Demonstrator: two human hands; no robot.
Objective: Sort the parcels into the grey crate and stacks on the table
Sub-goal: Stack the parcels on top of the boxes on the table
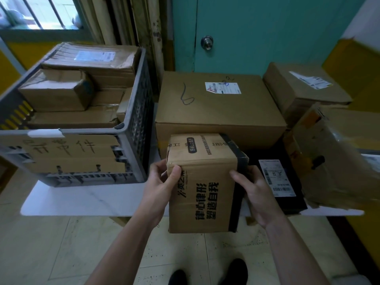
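Head view: a cardboard box [202, 182] with black printed characters is held upright above the near edge of the white table [82, 200]. The left hand [162, 186] curls round its left edge and the right hand [253, 190] grips its black-taped right side. Just behind it sits a large box [216, 103], and to its right lies a black parcel [292, 202] with a white label. On the left, the grey crate [135, 128] holds several cardboard parcels. Another box [300, 89] stands at the far right.
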